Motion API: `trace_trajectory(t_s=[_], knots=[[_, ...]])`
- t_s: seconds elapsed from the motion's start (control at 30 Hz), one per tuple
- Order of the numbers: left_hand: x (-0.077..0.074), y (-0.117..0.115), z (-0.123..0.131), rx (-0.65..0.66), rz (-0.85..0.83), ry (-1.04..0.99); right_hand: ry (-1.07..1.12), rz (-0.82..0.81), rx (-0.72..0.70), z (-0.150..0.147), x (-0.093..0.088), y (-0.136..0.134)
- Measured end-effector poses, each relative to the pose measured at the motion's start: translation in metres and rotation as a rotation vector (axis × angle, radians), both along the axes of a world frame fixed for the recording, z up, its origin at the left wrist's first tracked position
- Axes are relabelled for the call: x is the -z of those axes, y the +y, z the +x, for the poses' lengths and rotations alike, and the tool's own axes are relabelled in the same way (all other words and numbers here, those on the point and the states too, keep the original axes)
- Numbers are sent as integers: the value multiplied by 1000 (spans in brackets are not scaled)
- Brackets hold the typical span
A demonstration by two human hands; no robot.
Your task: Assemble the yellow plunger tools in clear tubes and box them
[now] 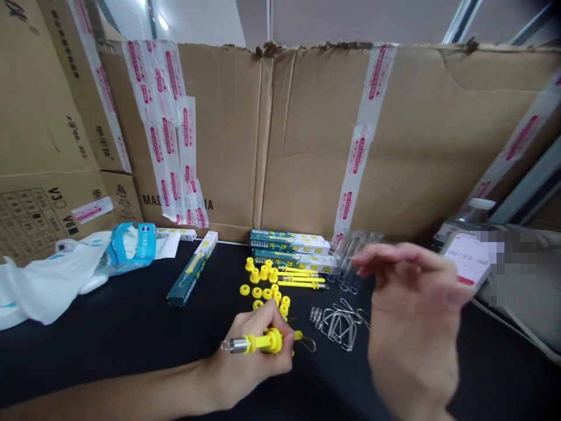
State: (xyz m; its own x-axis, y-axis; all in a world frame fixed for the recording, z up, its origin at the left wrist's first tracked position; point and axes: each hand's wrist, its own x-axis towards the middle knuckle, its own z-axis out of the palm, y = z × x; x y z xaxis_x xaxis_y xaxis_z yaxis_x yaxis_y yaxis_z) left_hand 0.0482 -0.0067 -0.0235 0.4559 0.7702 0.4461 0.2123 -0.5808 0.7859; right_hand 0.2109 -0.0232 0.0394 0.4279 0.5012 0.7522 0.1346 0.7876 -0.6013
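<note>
My left hand (258, 356) is closed around the inner part of a spring scale (263, 341), a yellow rod with yellow rings. A metal spring end sticks out to the left and a thin wire loop to the right. My right hand (412, 316) is raised, its fingers stretched leftward, slightly blurred, with no held thing visible. Just left of its fingertips stand several clear plastic tubes (346, 263), partly behind them. Loose yellow caps and rings (267, 293) lie beyond my left hand, beside several yellow rods (302, 282). Bent metal hooks (339, 327) lie between my hands.
Printed spring scale boxes (289, 242) are stacked at the back, and another box (193, 270) lies to the left. A blue tissue pack (134, 245) rests at far left. A phone (468, 257) leans at right before a bottle (477, 211). Cardboard walls (307, 140) enclose the black table.
</note>
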Motion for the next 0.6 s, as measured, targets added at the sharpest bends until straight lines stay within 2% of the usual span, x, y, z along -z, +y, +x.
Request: trace_trajectory(t_s=[0.03,0.07,0.1,0.13,0.23,0.37,0.43,0.53,0.6], knots=[[0,-1,0,33,-11,11,-52,37,48,-5,5,0],[0,-1,-1,59,-21,18,-204,-19,50,-10,10,0],[-1,-2,-1,79,-30,25,-401,-131,-42,-14,16,1],[-2,-3,-2,68,-34,17,-503,-203,-111,-18,22,2],[-7,-4,-3,42,-37,10,-516,-303,-139,-19,32,2],[-9,-4,-1,14,-11,-52,-559,-369,-157,-8,33,-4],[-8,-2,0,-34,-16,-99,-541,-493,-262,-1,32,-3],[-10,2,0,-75,-87,-152,-349,-730,-504,6,30,3],[-11,6,0,-83,-167,-189,-258,-784,-604,10,27,9]])
